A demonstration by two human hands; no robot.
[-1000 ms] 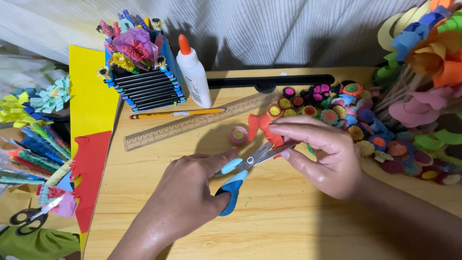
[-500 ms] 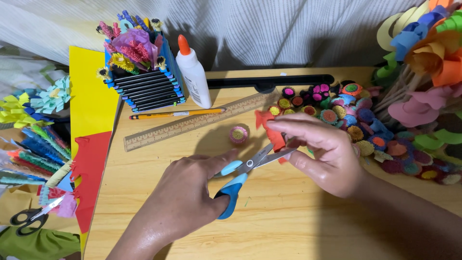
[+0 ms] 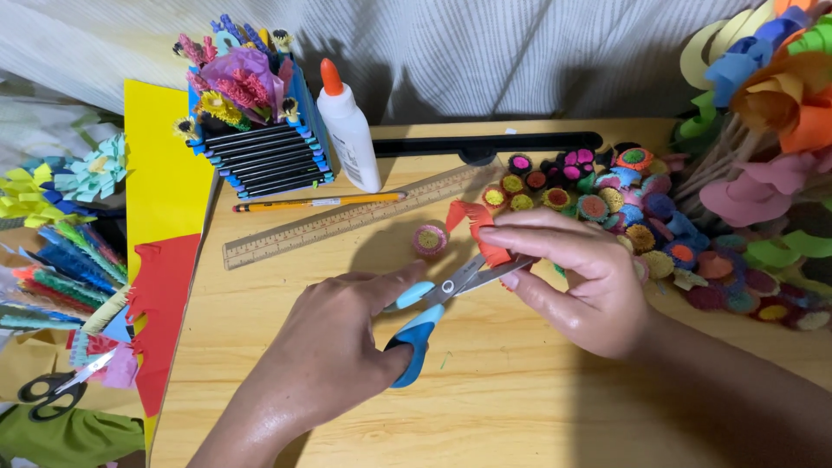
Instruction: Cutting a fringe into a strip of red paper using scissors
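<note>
My left hand [image 3: 334,351] grips blue-handled scissors [image 3: 433,308], thumb and fingers through the loops. The blades point right and close on a red paper strip [image 3: 478,227]. My right hand [image 3: 576,277] pinches that strip between thumb and fingers, holding it over the wooden table [image 3: 485,390]. The strip's far end is cut into a fringe and curls up toward the ruler. A small rolled paper flower [image 3: 429,238], pink and yellow, lies just left of the strip.
A wooden ruler [image 3: 347,218], a pencil [image 3: 316,203] and a glue bottle [image 3: 347,128] lie beyond my hands. A holder of paper flowers [image 3: 251,130] stands at the back left. Several rolled paper flowers [image 3: 624,195] crowd the right. Yellow and red sheets [image 3: 160,260] and black scissors [image 3: 52,390] lie left.
The scissors have shifted slightly along the red strip and their blades have closed on it. Both hands stay in nearly the same place.
</note>
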